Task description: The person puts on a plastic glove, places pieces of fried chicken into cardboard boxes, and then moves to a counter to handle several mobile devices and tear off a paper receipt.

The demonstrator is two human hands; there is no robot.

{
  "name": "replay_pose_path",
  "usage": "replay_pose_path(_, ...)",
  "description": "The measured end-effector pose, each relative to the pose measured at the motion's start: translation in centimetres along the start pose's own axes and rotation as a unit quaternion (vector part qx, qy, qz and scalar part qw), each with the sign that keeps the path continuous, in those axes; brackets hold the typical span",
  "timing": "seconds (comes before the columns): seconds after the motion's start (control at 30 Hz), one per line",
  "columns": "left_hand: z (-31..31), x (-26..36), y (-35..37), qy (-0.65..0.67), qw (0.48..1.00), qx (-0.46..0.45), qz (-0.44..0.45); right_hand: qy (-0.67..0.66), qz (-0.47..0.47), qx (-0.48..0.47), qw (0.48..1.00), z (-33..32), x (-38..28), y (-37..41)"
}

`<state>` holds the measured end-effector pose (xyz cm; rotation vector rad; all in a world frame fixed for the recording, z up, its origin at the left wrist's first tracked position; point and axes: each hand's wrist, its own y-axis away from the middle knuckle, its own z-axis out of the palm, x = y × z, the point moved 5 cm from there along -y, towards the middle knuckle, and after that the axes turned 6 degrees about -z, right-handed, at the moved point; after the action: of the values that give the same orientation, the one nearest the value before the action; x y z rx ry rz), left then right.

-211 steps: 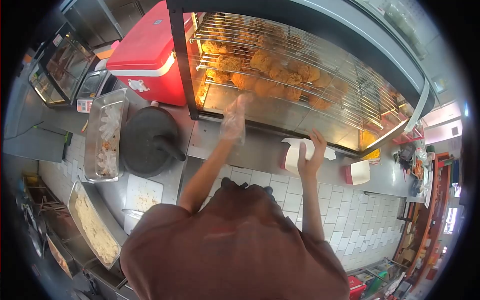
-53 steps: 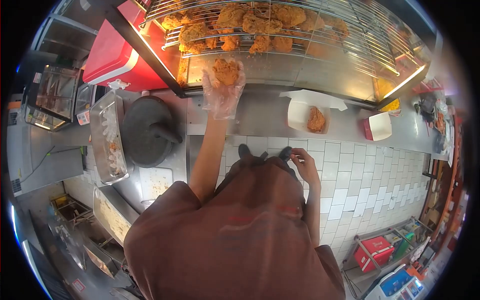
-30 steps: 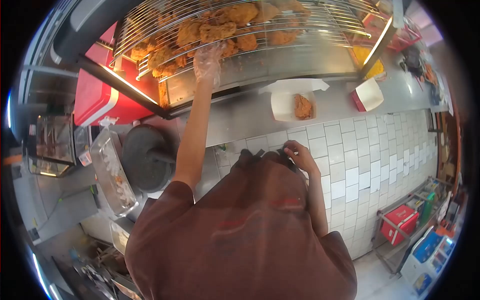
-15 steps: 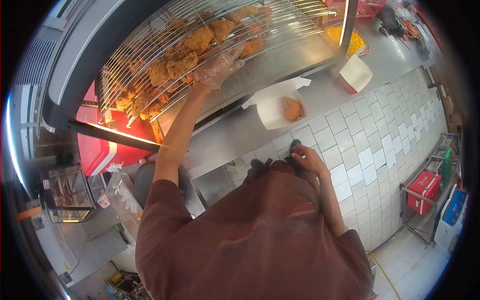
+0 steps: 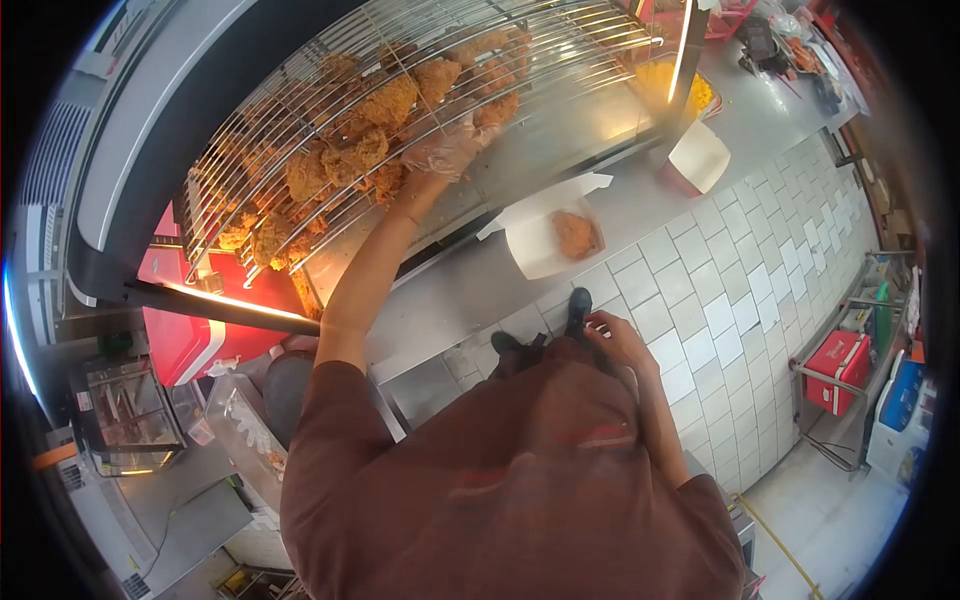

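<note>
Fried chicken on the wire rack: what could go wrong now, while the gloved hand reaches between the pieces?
1. The left hand is among crowded fried chicken on the wire rack; pulling one piece may knock a neighbour off.
2. The box stands apart on the counter, and the right hand is at the waist, so a carried piece might drop.
3. The forearm is bare; the lit rack may be hot.

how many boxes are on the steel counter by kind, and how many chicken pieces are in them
open white box: 1
red and white box: 1
fried chicken piece, lying in the open white box: 1
total: 3
</note>
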<state>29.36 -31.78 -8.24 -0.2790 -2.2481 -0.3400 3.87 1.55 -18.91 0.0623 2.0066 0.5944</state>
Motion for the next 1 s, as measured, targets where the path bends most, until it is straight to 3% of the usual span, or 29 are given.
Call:
replay_pose_path(0.07,-1.0,2.1,0.2,-0.129,0.958,0.146,0.208,0.024,-0.029,0.013,0.999,0.2,0.3,-0.6)
replay_pose_path(0.1,-1.0,1.7,-0.6,-0.127,0.958,0.147,0.213,0.026,-0.029,0.018,0.999,0.2,0.4,-0.7)
replay_pose_path(0.33,-0.6,1.4,-1.4,-0.214,0.96,0.106,0.15,0.039,-0.024,0.008,0.999,0.1,-0.2,0.0)
replay_pose_path(0.57,-3.0,-2.3,-1.3,-0.36,0.926,0.091,0.063,0.028,-0.012,0.044,0.999,-0.3,0.2,0.9)
replay_pose_path(0.73,-1.6,-10.9,-6.9,-0.382,0.865,0.284,0.161,0.031,-0.001,0.026,0.999,-0.4,0.2,0.3)
replay_pose_path(0.8,-2.2,-7.1,-4.4,-0.365,0.876,0.291,0.117,0.015,-0.034,0.05,0.998,-0.5,0.5,0.2)
replay_pose_path(0.87,-3.0,-3.0,-2.0,-0.382,0.895,0.23,0.019,0.013,-0.029,0.052,0.998,-0.8,0.4,0.5)
replay_pose_path(1.0,-3.0,-3.8,-2.0,-0.416,0.873,0.231,0.106,0.027,-0.008,0.039,0.999,-1.5,1.1,0.6)
